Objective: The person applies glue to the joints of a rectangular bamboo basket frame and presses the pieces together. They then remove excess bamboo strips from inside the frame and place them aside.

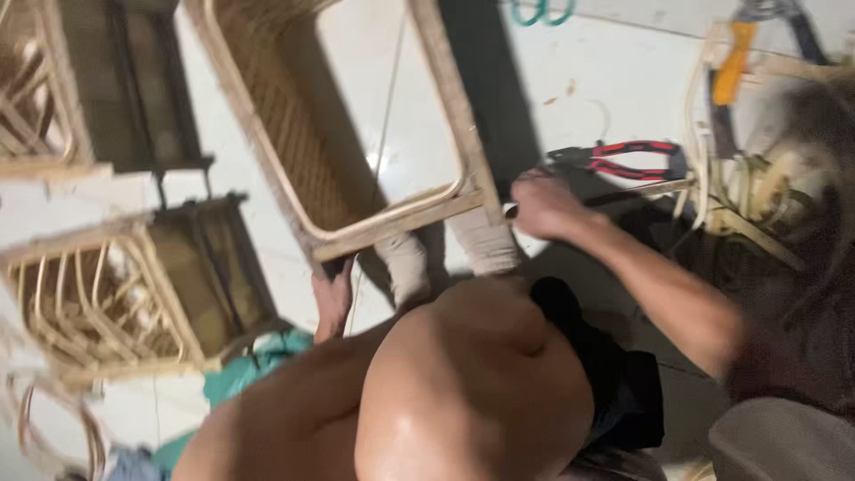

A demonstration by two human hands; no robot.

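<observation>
A rectangular rattan frame [392, 218] with a woven side lies tilted on the white floor in front of my bare knees. My left hand [331, 301] grips its lower left corner from below. My right hand [545, 207] sits at the frame's lower right corner. Its fingers are curled round a thin rattan rod [641, 189] that runs off to the right. Two whitish sock-like shapes [485, 242] press against the frame's lower bar. The view is blurred.
Red-handled pliers [623, 158] lie just beyond my right hand. An orange-handled tool [735, 62] and a bundle of rattan strips [757, 191] are at the right. Rattan furniture frames [107, 294] stand at the left, a teal cloth [258, 365] lies below them, and teal scissor handles [539, 11] show at the top.
</observation>
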